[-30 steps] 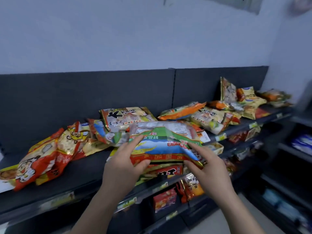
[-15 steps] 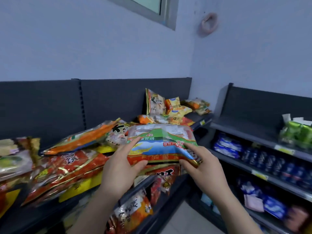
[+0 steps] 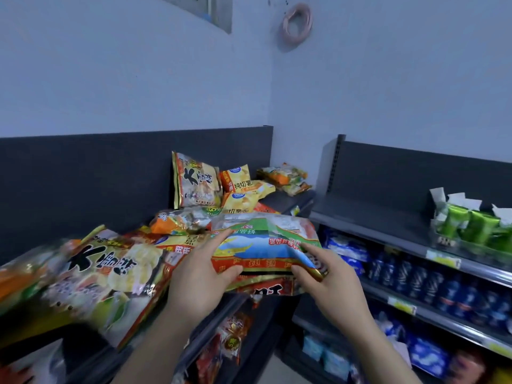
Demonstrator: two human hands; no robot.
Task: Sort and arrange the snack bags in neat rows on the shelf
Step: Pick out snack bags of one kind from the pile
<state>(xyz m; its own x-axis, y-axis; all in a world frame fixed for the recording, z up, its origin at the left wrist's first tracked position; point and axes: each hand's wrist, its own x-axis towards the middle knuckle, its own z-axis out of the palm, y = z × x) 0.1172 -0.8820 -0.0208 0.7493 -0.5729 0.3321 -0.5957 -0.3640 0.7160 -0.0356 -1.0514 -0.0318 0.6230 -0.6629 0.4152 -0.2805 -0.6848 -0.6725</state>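
Green-and-blue plastic snack bag (image 3: 266,242) with a red band along its near edge is held flat between both my hands, above the front edge of the dark grey metal shelf (image 3: 288,199). My left hand (image 3: 199,275) grips the bag's left end, index finger laid over the top and thumb curled against the red band. My right hand (image 3: 329,275) pinches the bag's right corner the same way, finger on top and thumb at the edge.

Directly under this bag lies a red foil bag with black characters (image 3: 266,289); whether the two touch I cannot tell. Left of the bag sprawls a large pale yellow bag with a big black character (image 3: 110,275), tilted and blurred. Behind the bag, a tall yellow bag of the same print (image 3: 195,181) stands upright against the shelf's back panel, with small yellow crisp bags (image 3: 241,187) just beside it and orange-and-green bags (image 3: 285,176) beyond those.

Right of the bag, on another shelf unit, sit rows of blue packets (image 3: 415,275) with bright green packets (image 3: 471,225) on the level above them.
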